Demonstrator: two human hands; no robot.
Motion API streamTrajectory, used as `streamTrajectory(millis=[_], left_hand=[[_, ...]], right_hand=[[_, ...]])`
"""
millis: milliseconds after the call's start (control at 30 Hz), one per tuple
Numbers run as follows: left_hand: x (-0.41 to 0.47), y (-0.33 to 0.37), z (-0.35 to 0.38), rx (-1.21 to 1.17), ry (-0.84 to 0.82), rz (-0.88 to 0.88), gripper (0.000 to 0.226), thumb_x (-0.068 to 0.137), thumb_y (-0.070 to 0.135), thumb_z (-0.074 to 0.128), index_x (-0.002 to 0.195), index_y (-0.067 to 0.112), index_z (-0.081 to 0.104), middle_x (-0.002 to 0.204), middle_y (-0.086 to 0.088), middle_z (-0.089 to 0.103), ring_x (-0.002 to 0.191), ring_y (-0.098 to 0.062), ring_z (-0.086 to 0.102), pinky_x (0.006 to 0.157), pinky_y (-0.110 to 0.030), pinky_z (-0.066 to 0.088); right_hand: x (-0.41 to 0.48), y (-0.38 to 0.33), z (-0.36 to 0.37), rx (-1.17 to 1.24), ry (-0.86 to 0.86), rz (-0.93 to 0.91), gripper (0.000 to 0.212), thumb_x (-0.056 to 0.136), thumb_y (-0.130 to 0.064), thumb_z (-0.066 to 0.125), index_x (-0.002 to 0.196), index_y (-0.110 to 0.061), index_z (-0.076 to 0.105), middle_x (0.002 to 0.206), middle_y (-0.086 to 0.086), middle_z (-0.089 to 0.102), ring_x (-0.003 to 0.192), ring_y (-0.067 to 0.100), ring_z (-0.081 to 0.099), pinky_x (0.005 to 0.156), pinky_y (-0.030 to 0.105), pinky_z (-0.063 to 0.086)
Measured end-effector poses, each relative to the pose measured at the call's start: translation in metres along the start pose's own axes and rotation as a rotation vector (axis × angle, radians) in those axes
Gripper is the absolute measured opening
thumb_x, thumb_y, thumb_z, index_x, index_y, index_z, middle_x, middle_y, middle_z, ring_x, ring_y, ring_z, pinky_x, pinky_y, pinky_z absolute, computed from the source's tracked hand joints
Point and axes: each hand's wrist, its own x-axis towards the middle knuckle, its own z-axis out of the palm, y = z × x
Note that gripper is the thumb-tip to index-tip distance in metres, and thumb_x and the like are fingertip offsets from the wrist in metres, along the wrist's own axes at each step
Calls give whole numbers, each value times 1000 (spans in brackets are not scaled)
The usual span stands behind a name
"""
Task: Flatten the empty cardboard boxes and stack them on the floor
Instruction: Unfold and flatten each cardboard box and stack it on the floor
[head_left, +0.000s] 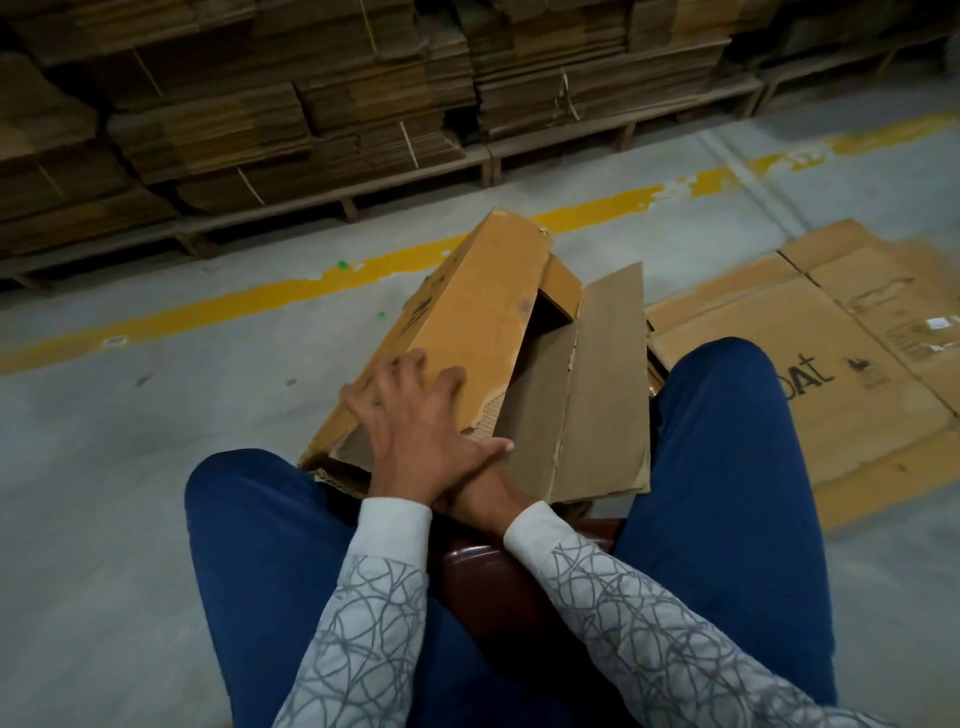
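Note:
A brown cardboard box (483, 312) lies partly collapsed on the floor between my knees, its open end towards me and one loose flap (602, 384) spread to the right. My left hand (415, 426) rests flat on the box's near top panel, fingers apart, thumb stretched across the flap edge. My right hand (475, 499) crosses under the left wrist; only its wrist shows and the fingers are hidden. To the right, flattened boxes (841, 353) lie on the floor, partly behind my right knee.
Wooden pallets (597, 130) loaded with tall stacks of flat cardboard run along the back. A worn yellow line (260, 301) crosses the grey concrete floor. A dark brown seat (493, 577) shows between my blue-trousered legs.

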Motion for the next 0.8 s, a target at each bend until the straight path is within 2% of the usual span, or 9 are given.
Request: streamTrajectory(millis=[100, 233, 300, 400, 467, 533, 633, 700, 800], left_hand=[[3, 14, 2, -13, 35, 70, 61, 55, 58, 77, 112, 39, 71, 143, 1, 51, 133, -28, 38, 105, -60, 31], [11, 12, 7, -410, 514, 82, 22, 71, 43, 80, 87, 27, 79, 99, 6, 74, 93, -23, 66, 83, -44, 49], [21, 6, -4, -500, 629, 21, 25, 85, 47, 79, 88, 22, 80, 89, 4, 75, 81, -20, 67, 72, -33, 53], [37, -19, -22, -570, 702, -149, 30, 96, 46, 68, 100, 18, 78, 78, 0, 71, 67, -22, 66, 63, -28, 46], [45, -44, -23, -681, 725, -344, 33, 99, 44, 62, 124, 23, 69, 86, -2, 71, 72, -25, 67, 67, -31, 50], [45, -70, -14, -648, 722, -487, 43, 100, 38, 59, 143, 30, 56, 116, -5, 68, 99, -23, 66, 80, -34, 52], [35, -98, 15, -349, 638, -505, 29, 95, 28, 60, 121, 29, 74, 139, -11, 56, 128, -32, 50, 95, -47, 48], [21, -105, 37, -290, 602, -418, 23, 94, 24, 61, 106, 23, 81, 126, -12, 65, 121, -37, 57, 95, -51, 46], [-1, -100, 45, -437, 452, -340, 40, 99, 41, 53, 116, 13, 77, 120, -10, 71, 117, -35, 62, 102, -45, 39]], right_hand=[[1, -1, -2, 22, 13, -27, 49, 103, -18, 55, 146, 2, 44, 149, 25, 46, 141, 39, 41, 124, 39, 23], [-1, 6, -7, -25, -19, -23, 49, 94, -21, 65, 140, -7, 57, 142, 22, 58, 127, 41, 58, 106, 45, 49], [0, 15, 0, -27, -26, -23, 45, 84, -16, 68, 127, -5, 64, 123, 22, 67, 108, 43, 66, 86, 46, 58], [-2, 13, -1, -48, 6, -66, 40, 89, -17, 65, 128, -12, 61, 119, 12, 66, 107, 34, 62, 84, 41, 54], [-2, 12, -2, -41, 57, -95, 34, 96, -21, 64, 129, -17, 61, 120, 7, 65, 107, 28, 61, 83, 38, 50], [-2, 11, -2, -43, 50, -102, 31, 97, -24, 64, 128, -21, 60, 120, 2, 64, 106, 23, 59, 83, 36, 48], [1, 13, 3, -38, 31, -103, 31, 95, -25, 64, 126, -23, 60, 117, 0, 64, 104, 23, 59, 84, 40, 51], [3, 17, 5, -37, 2, -80, 32, 94, -23, 65, 125, -23, 60, 117, 0, 64, 105, 23, 59, 85, 44, 53], [3, 21, 8, -25, -15, -60, 34, 93, -20, 67, 126, -21, 62, 118, 2, 65, 106, 24, 59, 88, 46, 53]])
